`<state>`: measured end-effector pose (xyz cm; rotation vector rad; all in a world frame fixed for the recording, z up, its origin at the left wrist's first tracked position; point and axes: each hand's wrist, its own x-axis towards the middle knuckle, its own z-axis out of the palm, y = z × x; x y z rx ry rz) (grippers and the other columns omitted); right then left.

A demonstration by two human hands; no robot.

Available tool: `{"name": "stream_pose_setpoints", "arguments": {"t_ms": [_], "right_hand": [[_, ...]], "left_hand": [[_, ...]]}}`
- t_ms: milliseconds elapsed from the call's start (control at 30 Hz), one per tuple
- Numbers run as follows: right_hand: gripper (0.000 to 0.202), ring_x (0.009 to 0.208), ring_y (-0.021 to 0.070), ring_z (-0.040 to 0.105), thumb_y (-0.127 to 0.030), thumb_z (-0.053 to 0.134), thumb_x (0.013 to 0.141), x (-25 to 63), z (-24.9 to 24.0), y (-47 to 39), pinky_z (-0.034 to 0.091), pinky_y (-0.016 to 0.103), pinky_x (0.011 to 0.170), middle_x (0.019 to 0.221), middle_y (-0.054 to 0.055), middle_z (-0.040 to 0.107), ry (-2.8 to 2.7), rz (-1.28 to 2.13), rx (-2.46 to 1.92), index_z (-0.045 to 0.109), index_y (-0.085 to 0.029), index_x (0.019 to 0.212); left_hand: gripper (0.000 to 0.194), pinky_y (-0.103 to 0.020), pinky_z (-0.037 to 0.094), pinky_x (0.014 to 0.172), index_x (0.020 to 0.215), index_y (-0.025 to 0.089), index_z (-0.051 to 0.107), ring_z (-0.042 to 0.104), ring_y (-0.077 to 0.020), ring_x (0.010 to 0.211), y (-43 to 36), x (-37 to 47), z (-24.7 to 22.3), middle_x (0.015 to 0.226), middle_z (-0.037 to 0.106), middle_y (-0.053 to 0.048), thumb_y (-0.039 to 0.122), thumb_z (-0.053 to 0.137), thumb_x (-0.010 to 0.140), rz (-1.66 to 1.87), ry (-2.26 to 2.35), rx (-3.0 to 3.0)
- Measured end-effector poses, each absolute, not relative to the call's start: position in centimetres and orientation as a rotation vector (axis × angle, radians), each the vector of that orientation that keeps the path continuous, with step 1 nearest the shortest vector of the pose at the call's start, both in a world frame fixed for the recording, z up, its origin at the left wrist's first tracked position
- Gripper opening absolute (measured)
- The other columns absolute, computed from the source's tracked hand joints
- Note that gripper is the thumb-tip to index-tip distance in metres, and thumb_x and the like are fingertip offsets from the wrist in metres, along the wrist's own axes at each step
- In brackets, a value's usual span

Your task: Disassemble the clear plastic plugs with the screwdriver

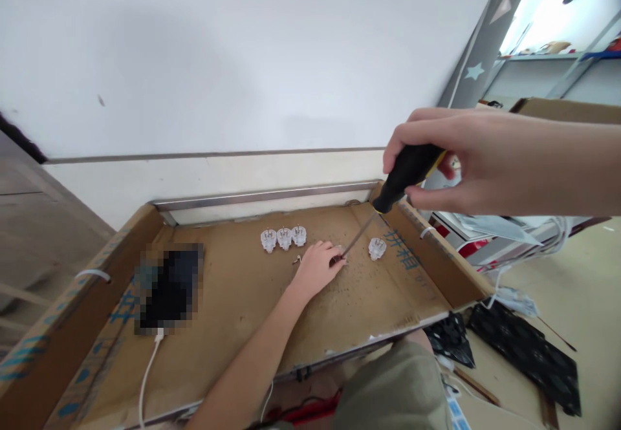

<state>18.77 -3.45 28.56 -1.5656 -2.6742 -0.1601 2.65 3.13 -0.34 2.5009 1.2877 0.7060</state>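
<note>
My right hand [436,158] grips the black handle of a screwdriver [405,172], whose shaft slants down to the left. The screwdriver's tip meets the spot at the fingertips of my left hand [320,263], which rests on the cardboard tray [233,313]. Those fingers are pressed round a small part, mostly hidden beneath them. Three clear plug-like pieces [284,238] with metal pins stand in a row behind my left hand, and a single similar clear piece [377,248] lies to its right. A tiny metal part [297,259] is beside my left hand.
A blurred dark device [172,288] with a white cable [148,372] lies at the tray's left. Cardboard walls [436,255] edge the tray, with a white wall [218,61] behind. Black plastic items [526,352] lie on the floor at right.
</note>
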Motion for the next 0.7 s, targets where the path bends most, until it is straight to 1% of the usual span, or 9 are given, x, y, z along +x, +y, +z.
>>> {"name": "stream_pose_setpoints", "arguments": {"t_ms": [133, 267, 400, 567, 700], "right_hand": [[0.026, 0.073, 0.0106, 0.047, -0.031, 0.057, 0.071, 19.3, 28.4, -3.1, 0.041, 0.03, 0.063, 0.098, 0.002, 0.053, -2.628, -0.24, -1.626, 0.054, -0.025, 0.096], [0.026, 0.062, 0.0049, 0.041, -0.029, 0.061, 0.069, 20.0, 27.3, -2.4, 0.037, 0.024, 0.057, 0.093, 0.001, 0.053, -2.581, -0.363, -1.53, 0.056, -0.022, 0.093], [0.028, 0.058, 0.0007, 0.037, -0.026, 0.063, 0.067, 20.3, 26.3, -2.0, 0.033, 0.018, 0.054, 0.088, -0.002, 0.052, -2.555, -0.373, -1.433, 0.057, -0.02, 0.094], [0.025, 0.055, 0.0015, 0.038, -0.027, 0.058, 0.068, 20.3, 25.3, -1.4, 0.031, 0.019, 0.051, 0.089, -0.001, 0.051, -2.617, -0.252, -1.372, 0.057, -0.02, 0.092], [0.026, 0.06, 0.0038, 0.042, -0.032, 0.057, 0.068, 20.5, 25.0, -0.6, 0.033, 0.021, 0.055, 0.088, -0.001, 0.051, -2.619, -0.262, -1.374, 0.057, -0.021, 0.092]], "left_hand": [[0.015, -0.031, 0.04, 0.077, 0.082, 0.021, 0.065, 0.053, -0.0185, 0.082, 3.1, 2.7, -0.2, 0.084, 0.063, -0.002, 0.031, 0.054, 0.086, 0.718, 1.275, 2.485], [0.01, -0.031, 0.039, 0.077, 0.083, 0.022, 0.064, 0.054, -0.0178, 0.083, 3.1, 2.6, -0.2, 0.087, 0.066, 0.0, 0.027, 0.056, 0.085, 0.748, 1.247, 2.463], [0.01, -0.031, 0.039, 0.076, 0.086, 0.023, 0.065, 0.054, -0.0175, 0.083, 3.1, 2.5, -0.2, 0.089, 0.067, 0.001, 0.025, 0.055, 0.086, 0.754, 1.238, 2.461], [0.011, -0.032, 0.038, 0.077, 0.086, 0.025, 0.066, 0.054, -0.0185, 0.084, 3.2, 2.5, -0.2, 0.087, 0.067, 0.001, 0.028, 0.056, 0.085, 0.727, 1.275, 2.461], [0.012, -0.033, 0.037, 0.079, 0.085, 0.024, 0.064, 0.054, -0.0181, 0.086, 3.1, 2.5, -0.2, 0.09, 0.067, 0.001, 0.028, 0.053, 0.087, 0.726, 1.281, 2.458]]}}
